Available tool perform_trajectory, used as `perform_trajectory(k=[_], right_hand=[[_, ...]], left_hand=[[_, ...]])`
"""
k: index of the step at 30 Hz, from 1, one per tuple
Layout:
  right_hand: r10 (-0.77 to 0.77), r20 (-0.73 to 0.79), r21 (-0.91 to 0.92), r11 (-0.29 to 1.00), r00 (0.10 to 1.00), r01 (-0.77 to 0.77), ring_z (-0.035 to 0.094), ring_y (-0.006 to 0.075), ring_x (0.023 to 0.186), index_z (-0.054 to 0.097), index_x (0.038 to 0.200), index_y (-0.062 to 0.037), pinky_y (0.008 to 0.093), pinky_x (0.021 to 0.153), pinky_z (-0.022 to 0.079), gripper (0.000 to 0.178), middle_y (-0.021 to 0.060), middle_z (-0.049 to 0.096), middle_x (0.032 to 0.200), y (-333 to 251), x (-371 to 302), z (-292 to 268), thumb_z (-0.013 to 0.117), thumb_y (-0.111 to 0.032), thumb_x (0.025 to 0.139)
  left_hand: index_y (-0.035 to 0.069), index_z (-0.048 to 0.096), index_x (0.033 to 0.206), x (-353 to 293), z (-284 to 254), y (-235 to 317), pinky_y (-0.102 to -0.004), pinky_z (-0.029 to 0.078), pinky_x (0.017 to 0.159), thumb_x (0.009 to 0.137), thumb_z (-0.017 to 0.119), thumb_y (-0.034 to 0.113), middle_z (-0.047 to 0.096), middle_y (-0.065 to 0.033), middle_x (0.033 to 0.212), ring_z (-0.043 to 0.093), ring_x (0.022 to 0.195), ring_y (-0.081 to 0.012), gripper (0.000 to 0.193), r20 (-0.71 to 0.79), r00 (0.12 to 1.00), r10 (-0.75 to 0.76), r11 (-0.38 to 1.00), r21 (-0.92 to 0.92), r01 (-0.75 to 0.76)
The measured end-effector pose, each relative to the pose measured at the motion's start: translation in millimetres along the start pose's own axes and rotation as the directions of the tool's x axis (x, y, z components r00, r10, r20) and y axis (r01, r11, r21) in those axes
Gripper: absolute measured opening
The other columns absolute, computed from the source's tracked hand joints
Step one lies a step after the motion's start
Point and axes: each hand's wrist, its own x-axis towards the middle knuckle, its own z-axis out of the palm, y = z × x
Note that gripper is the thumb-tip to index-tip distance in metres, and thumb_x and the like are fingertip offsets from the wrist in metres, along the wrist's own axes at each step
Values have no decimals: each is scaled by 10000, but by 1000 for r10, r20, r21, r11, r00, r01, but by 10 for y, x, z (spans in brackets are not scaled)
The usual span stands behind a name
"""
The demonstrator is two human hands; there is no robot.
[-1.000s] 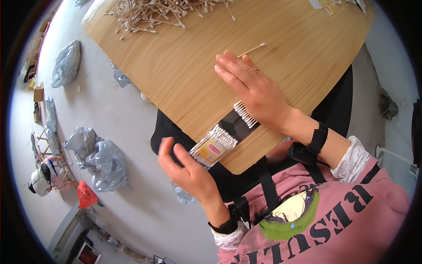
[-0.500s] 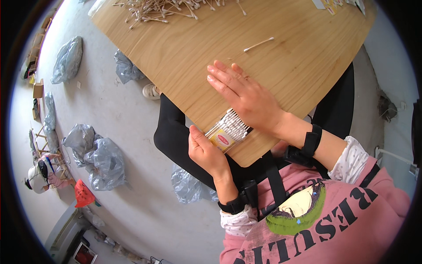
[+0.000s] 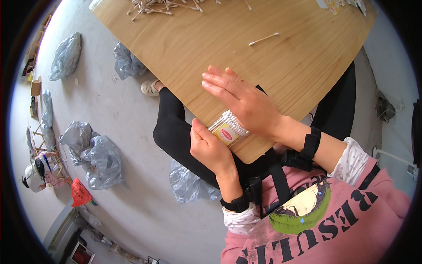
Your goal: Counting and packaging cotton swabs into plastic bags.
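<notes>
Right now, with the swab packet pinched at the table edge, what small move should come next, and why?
Probably press the right hand flat against the swab tips to level them. The left hand grips the packet of cotton swabs at the wooden table edge, and the white tips poke out unevenly under the right palm.

One swab packet [image 3: 227,130], one loose swab [image 3: 263,39], one swab pile [image 3: 162,5]

Light wooden table [image 3: 184,48] with a rounded near corner. Loose pile of cotton swabs [image 3: 162,5] at its far edge, single swab [image 3: 263,39] lying alone mid-table (well apart from the pile). Small paper bits [image 3: 338,4] at the far right edge.
</notes>
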Motion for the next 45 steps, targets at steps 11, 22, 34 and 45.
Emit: perform_trajectory(k=[11, 22, 34, 45], right_hand=[[-137, -8, 167, 977, 991, 136, 521, 294, 1321, 590, 1245, 2, 428, 1122, 432, 352, 136, 591, 1318, 13, -36, -7, 549, -84, 906], [-14, -78, 372, 927, 997, 42, 534, 328, 1295, 591, 1249, -9, 433, 1084, 455, 336, 144, 595, 1307, -228, 27, 81, 563, -59, 918], [383, 158, 959, 162, 910, -234, 309, 244, 1477, 330, 1481, 44, 398, 1223, 202, 691, 176, 397, 1530, -53, -184, -203, 353, -502, 1059], [243, 251, 949, 131, 937, -288, 348, 267, 1451, 383, 1450, 43, 394, 1175, 277, 757, 179, 415, 1518, -454, -208, 11, 395, -581, 1022]], left_hand=[[-57, 597, 810, -38, -27, 37, -352, 429, 521, 1082, 431, 237, 586, -131, 626, 493, 524, -208, 433, -44, 998, 46, 994, 105, -41], [-52, 638, 850, -14, 7, 87, -395, 469, 541, 1075, 436, 248, 650, -202, 704, 605, 581, -352, 426, -24, 999, 39, 989, 142, -35], [23, 597, 1273, -21, -554, 290, -473, 361, 1029, 758, 837, 196, 569, -120, 1189, 495, 1161, -303, 593, 451, 772, 448, 762, 258, -594], [54, 653, 1203, 48, -536, 307, -444, 440, 939, 620, 871, 84, 579, -93, 1106, 560, 1056, -302, 623, 561, 701, 440, 688, 291, -665]])
